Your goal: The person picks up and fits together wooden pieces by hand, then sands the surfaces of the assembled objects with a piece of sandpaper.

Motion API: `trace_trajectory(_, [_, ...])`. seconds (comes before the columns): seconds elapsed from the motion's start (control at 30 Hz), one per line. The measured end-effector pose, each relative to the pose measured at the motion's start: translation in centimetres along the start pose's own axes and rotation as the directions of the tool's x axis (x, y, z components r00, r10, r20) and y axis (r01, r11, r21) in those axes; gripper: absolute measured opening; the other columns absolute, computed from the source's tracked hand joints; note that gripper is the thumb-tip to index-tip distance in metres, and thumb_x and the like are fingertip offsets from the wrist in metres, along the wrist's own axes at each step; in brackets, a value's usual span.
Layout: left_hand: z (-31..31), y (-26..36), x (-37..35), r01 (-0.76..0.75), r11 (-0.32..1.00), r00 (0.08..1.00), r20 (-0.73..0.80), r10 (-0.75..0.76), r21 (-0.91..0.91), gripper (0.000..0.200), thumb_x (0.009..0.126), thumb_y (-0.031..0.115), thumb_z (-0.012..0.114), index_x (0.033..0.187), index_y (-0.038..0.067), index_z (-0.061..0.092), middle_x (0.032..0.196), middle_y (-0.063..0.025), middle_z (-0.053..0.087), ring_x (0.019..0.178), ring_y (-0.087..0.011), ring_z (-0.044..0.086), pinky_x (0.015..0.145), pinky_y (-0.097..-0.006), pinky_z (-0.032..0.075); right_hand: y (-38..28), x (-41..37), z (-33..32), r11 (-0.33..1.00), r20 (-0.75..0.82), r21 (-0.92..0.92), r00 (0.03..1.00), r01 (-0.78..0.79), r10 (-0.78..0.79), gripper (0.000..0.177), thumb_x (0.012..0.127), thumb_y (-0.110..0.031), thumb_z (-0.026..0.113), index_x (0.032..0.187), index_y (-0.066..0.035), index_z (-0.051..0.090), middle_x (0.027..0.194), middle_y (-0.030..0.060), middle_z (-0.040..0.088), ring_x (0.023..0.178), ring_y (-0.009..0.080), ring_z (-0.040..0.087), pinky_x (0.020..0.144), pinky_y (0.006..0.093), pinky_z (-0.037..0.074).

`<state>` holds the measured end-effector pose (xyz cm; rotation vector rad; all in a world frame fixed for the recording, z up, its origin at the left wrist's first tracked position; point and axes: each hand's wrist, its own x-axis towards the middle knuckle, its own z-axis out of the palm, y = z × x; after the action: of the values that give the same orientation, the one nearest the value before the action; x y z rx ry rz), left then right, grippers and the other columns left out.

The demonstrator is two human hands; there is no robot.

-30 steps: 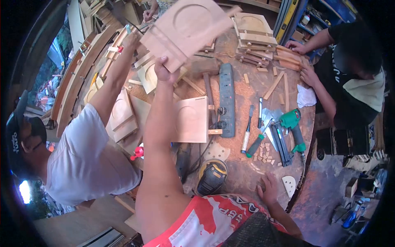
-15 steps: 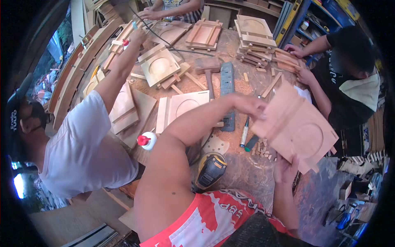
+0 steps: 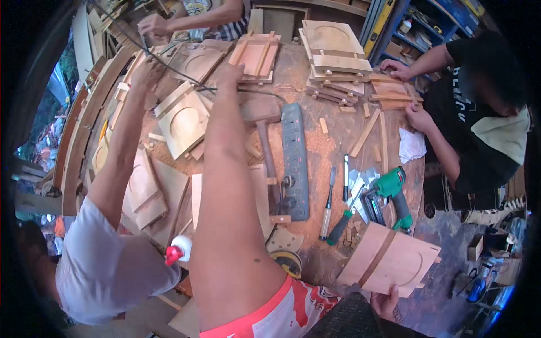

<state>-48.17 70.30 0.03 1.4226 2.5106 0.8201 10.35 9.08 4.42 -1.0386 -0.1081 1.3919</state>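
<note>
My left arm stretches far across the table, and my left hand (image 3: 230, 74) grips the near left corner of a wooden panel with slats (image 3: 258, 55); most of its fingers are hidden. Low on the right, my right hand (image 3: 385, 303) pinches the bottom edge of a tilted wooden panel with a round recess (image 3: 389, 260), which has a darker strip across it. Just beyond that panel lie a green nail gun (image 3: 391, 185), a chisel (image 3: 327, 205) and a green-handled tool (image 3: 340, 227).
A power strip (image 3: 294, 160) and a wooden mallet (image 3: 261, 112) lie mid-table. Panels are stacked (image 3: 332, 42) at the back. A glue bottle (image 3: 181, 248) and a sander (image 3: 288, 262) are near me. Co-workers sit left, right and opposite; a black cable (image 3: 194, 83) crosses the far side.
My left hand has left the recessed panel and reached to the slatted panel at the back. My right hand has lowered the recessed panel towards me, and the nail gun now shows.
</note>
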Motion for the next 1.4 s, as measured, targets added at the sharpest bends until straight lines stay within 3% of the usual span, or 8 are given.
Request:
trace_trajectory(0.07, [-0.4, 1.1, 0.7, -0.018, 0.984, 0.979, 0.201, -0.018, 0.177, 0.071, 0.083, 0.057, 0.063, 0.125, 0.0, 0.061, 0.127, -0.024, 0.06, 0.12, -0.0377, 0.057, 0.103, -0.0433, 0.044, -0.2, -0.1, -0.2, 0.999, -0.025, -0.011, 0.999, -0.037, 0.036, 0.068, 0.089, -0.032, 0.066, 0.146, -0.008, 0.036, 0.141, 0.0108, 0.05, 0.127, 0.0276, 0.052, 0.104, 0.0448, 0.047])
trace_trajectory(0.33, [-1.3, 0.8, -1.1, 0.018, 0.982, 0.989, 0.144, -0.046, 0.19, 0.053, 0.089, 0.046, 0.058, 0.121, 0.004, 0.064, 0.127, -0.0215, 0.061, 0.117, -0.0374, 0.06, 0.1, -0.0466, 0.046, -0.6, 1.4, 1.4, 0.996, -0.068, -0.036, 0.995, -0.08, 0.077, 0.066, 0.087, -0.036, 0.069, 0.141, -0.008, 0.042, 0.137, 0.0105, 0.054, 0.125, 0.0271, 0.054, 0.103, 0.0435, 0.048])
trace_trajectory(0.47, [0.2, -4.7, 3.0, -0.237, 0.874, 0.97, 0.145, 0.193, 0.423, 0.047, 0.094, 0.039, 0.047, 0.118, 0.002, 0.064, 0.117, -0.0263, 0.064, 0.112, -0.0391, 0.062, 0.096, -0.0466, 0.048, -1.0, 1.4, 0.5, 0.995, -0.009, -0.057, 0.997, -0.081, 0.081, 0.063, 0.091, -0.036, 0.065, 0.143, -0.009, 0.04, 0.138, 0.0098, 0.054, 0.124, 0.0253, 0.056, 0.104, 0.0434, 0.048])
trace_trajectory(0.6, [-7.3, -5.4, -0.7, -0.277, 0.953, 0.907, 0.295, 0.301, -0.121, 0.047, 0.096, 0.041, 0.047, 0.109, 0.0, 0.065, 0.08, -0.0152, 0.066, 0.081, -0.0274, 0.067, 0.077, -0.0395, 0.053, -0.3, 1.4, -0.4, 0.998, 0.048, -0.033, 0.998, -0.048, 0.049, 0.065, 0.089, -0.036, 0.068, 0.142, -0.01, 0.042, 0.137, 0.0091, 0.055, 0.124, 0.025, 0.056, 0.103, 0.0423, 0.049])
trace_trajectory(0.77, [-11.3, -6.0, -7.4, 0.394, 0.633, 0.737, 0.641, 0.217, -0.667, 0.036, 0.098, 0.034, 0.048, 0.122, 0.009, 0.058, 0.101, -0.0068, 0.061, 0.084, -0.0193, 0.058, 0.068, -0.034, 0.05, 0.4, 1.7, -1.1, 0.997, 0.122, 0.013, 0.99, -0.07, 0.068, 0.066, 0.088, -0.03, 0.066, 0.143, -0.006, 0.039, 0.139, 0.0104, 0.052, 0.129, 0.0266, 0.05, 0.109, 0.0445, 0.042])
trace_trajectory(1.03, [-16.8, -0.8, -20.1, 0.491, 0.216, 0.782, 0.536, 0.317, -0.844, 0.034, 0.104, 0.031, 0.041, 0.126, 0.007, 0.052, 0.114, -0.0096, 0.063, 0.095, -0.0226, 0.064, 0.075, -0.031, 0.056, 1.0, 1.8, -4.3, 0.997, 0.3, 0.032, 0.952, -0.066, 0.054, 0.064, 0.089, -0.034, 0.066, 0.14, -0.004, 0.043, 0.139, 0.0099, 0.053, 0.127, 0.0246, 0.052, 0.107, 0.0424, 0.045])
trace_trajectory(1.17, [-18.6, -0.4, -25.4, 0.491, 0.189, 0.645, 0.501, 0.577, -0.85, 0.038, 0.105, 0.034, 0.037, 0.124, 0.005, 0.054, 0.11, -0.0107, 0.065, 0.092, -0.0228, 0.065, 0.075, -0.0326, 0.055, 0.5, 0.8, -6.6, 0.996, 0.358, 0.091, 0.934, -0.018, -0.016, 0.068, 0.089, -0.03, 0.065, 0.145, -0.004, 0.037, 0.143, 0.0119, 0.048, 0.134, 0.0279, 0.045, 0.116, 0.0463, 0.033])
trace_trajectory(1.4, [-25.1, 4.3, -48.3, 0.445, 0.427, 0.681, 0.608, 0.409, -0.787, 0.041, 0.105, 0.032, 0.034, 0.123, 0.001, 0.053, 0.104, -0.0115, 0.065, 0.087, -0.0199, 0.063, 0.067, -0.0293, 0.051, -4.5, 1.0, -11.8, 0.976, 0.403, 0.206, 0.915, -0.076, -0.014, 0.063, 0.093, -0.027, 0.061, 0.145, -0.004, 0.035, 0.144, 0.0142, 0.047, 0.135, 0.0304, 0.043, 0.114, 0.0503, 0.035])
